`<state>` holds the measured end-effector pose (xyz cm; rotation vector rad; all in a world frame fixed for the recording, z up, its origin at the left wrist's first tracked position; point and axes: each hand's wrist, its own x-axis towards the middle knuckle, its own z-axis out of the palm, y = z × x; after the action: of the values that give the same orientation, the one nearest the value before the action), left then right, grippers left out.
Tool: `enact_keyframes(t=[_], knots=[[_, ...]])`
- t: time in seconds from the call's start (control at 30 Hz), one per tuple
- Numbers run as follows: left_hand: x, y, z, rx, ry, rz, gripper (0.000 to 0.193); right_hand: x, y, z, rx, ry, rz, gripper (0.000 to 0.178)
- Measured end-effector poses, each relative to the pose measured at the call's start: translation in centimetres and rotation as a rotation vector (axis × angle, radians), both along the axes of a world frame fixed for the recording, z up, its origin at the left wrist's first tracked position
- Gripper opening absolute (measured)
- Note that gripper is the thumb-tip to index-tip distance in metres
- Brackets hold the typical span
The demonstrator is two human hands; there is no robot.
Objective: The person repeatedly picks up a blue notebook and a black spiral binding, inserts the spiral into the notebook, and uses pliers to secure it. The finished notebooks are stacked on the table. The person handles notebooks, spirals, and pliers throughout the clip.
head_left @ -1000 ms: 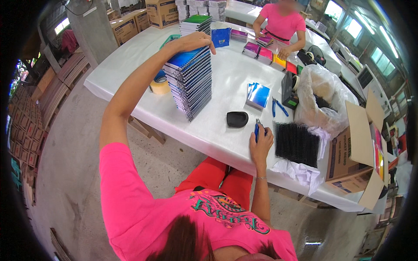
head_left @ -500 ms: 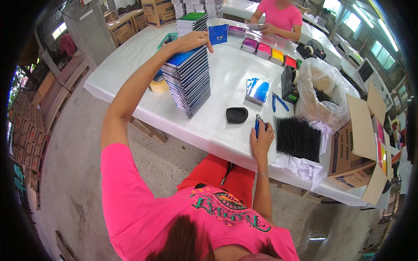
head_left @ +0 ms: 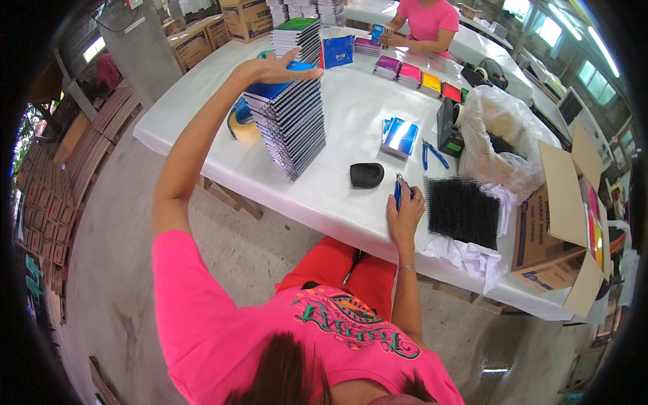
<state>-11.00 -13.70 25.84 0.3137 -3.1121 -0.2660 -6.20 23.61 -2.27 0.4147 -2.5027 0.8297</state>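
Note:
My left hand (head_left: 278, 69) is over the top of a tall stack of spiral-bound notebooks (head_left: 287, 121) with blue covers. Its fingers stretch out flat and the thumb stands apart. The stack leans slightly, wire bindings toward the right. In my right hand (head_left: 406, 210), low on the table, are blue-handled nippers (head_left: 399, 191), tips pointing away from me. A black cup-shaped piece (head_left: 366, 175) lies just left of them. Beyond sits a small pile of blue notebooks (head_left: 399, 138), beside a second pair of blue-handled nippers (head_left: 434, 154).
Black wire coils (head_left: 463, 212) lie on white cloth at right, near a plastic bag (head_left: 499, 145) and an open carton (head_left: 550, 229). Tape rolls (head_left: 244, 129) stand left of the stack. A row of colourful notebooks (head_left: 409, 75) lies farther back, near a co-worker (head_left: 425, 27).
My left hand's fingers have opened out from their bent hold over the stack's top edge, and the hand has shifted slightly left. My right hand stays put. The co-worker now holds up a blue item.

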Motion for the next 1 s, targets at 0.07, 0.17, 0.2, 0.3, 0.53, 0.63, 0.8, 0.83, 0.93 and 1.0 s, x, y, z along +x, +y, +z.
enact_keyframes(t=[0.07,0.17,0.2,0.3,0.53,0.63,0.8,0.83,0.93,1.0], knots=[[0.8,0.5,-0.1,-0.027,-0.077,0.037,0.143,-0.1,0.0,-0.1,0.006,-0.008,-0.007,0.049],[0.5,-0.6,-1.1,-0.079,-0.071,0.041,0.136,-0.2,-0.1,-0.3,-0.007,0.01,-0.014,0.049],[0.6,-0.8,-1.1,-0.068,-0.069,0.03,0.136,-0.2,0.0,-0.3,-0.015,0.0,-0.009,0.049],[0.6,-1.0,-1.1,-0.05,-0.074,0.021,0.138,-0.2,-0.1,-0.2,-0.031,-0.023,-0.002,0.049],[0.5,-1.1,-1.1,-0.044,-0.033,0.019,0.133,-0.2,-0.1,-0.2,-0.044,-0.005,0.004,0.048],[0.5,-1.9,-1.8,-0.043,0.021,0.009,0.132,0.0,-0.2,-0.1,-0.055,-0.008,0.012,0.048],[0.6,-1.4,-1.4,-0.036,0.011,0.009,0.129,-0.4,-0.1,-0.2,-0.063,0.0,0.004,0.047],[0.4,-1.7,-1.5,-0.042,0.009,-0.003,0.127,-0.3,-0.2,-0.4,-0.063,0.003,0.002,0.047],[0.1,-2.3,-1.5,-0.042,-0.003,-0.021,0.126,-0.5,-0.3,-0.5,-0.061,0.017,-0.001,0.047],[0.1,-2.8,-1.8,-0.051,-0.008,-0.017,0.129,-0.3,-0.3,-0.4,-0.058,-0.004,0.012,0.046]])
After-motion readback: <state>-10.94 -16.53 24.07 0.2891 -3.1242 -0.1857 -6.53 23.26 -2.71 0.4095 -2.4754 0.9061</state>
